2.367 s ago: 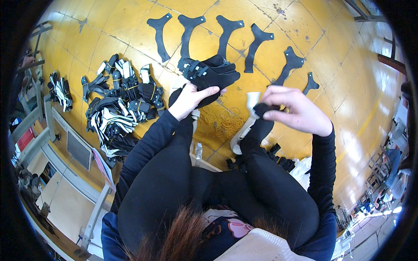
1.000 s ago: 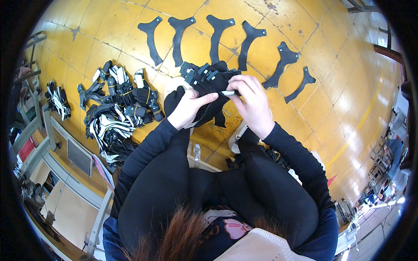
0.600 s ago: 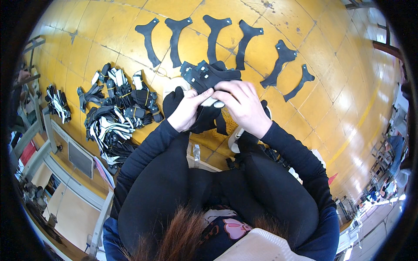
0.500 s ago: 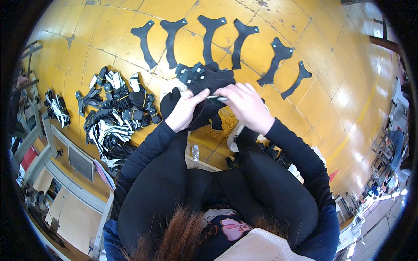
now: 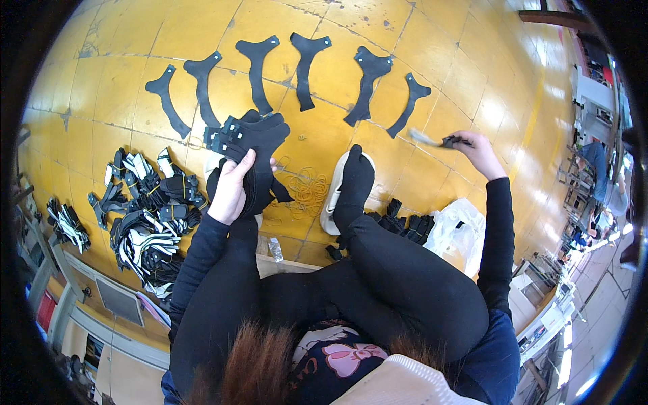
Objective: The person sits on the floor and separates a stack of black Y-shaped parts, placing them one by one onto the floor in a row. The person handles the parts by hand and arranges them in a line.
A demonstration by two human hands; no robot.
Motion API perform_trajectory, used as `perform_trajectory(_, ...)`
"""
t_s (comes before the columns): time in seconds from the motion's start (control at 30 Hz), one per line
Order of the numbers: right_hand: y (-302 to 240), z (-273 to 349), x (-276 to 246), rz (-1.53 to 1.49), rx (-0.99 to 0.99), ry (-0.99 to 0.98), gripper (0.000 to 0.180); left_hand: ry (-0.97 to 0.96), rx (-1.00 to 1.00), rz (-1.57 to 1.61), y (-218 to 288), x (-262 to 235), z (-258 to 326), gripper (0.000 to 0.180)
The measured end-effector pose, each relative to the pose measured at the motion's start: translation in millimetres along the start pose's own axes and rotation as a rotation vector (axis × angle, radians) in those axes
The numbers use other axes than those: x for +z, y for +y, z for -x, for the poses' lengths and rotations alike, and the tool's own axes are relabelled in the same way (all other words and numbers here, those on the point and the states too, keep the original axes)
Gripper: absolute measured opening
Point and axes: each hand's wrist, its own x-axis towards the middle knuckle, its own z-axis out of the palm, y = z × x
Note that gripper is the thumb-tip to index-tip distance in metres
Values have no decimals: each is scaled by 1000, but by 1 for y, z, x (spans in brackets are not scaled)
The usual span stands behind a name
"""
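Note:
My left hand (image 5: 231,192) is closed around a stack of black fabric pieces (image 5: 266,138) with small pale tags at one end, held above my left foot. Out to the right, over the floor, my right hand (image 5: 480,155) grips a slim thing with a dark end and a pale end (image 5: 432,140); it is blurred and I cannot make out its kind. On the yellow floor ahead, several black Y-shaped fabric pieces (image 5: 258,74) lie spread in an arc. Yellow rubber bands (image 5: 305,192) lie heaped between my feet.
Bundled black and white pieces (image 5: 145,233) are piled on the left, with a smaller bundle (image 5: 67,226) beyond. Black bundles (image 5: 398,223) and a clear plastic bag (image 5: 462,229) lie beside my right leg. A metal frame (image 5: 108,331) stands at the lower left.
My hands have parted: the right has swung far to the right with the slim thing, and the left has shifted left with the stack. The head view has also shifted.

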Motion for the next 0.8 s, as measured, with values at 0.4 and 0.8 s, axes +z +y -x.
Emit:
perform_trajectory(0.4,177,-97,42,512,211,386,36,-158,-16,-1,-2,15,-3,30)
perform_trajectory(0.8,-92,-100,89,-85,-445,118,18,-89,78,34,-6,12,-3,24)
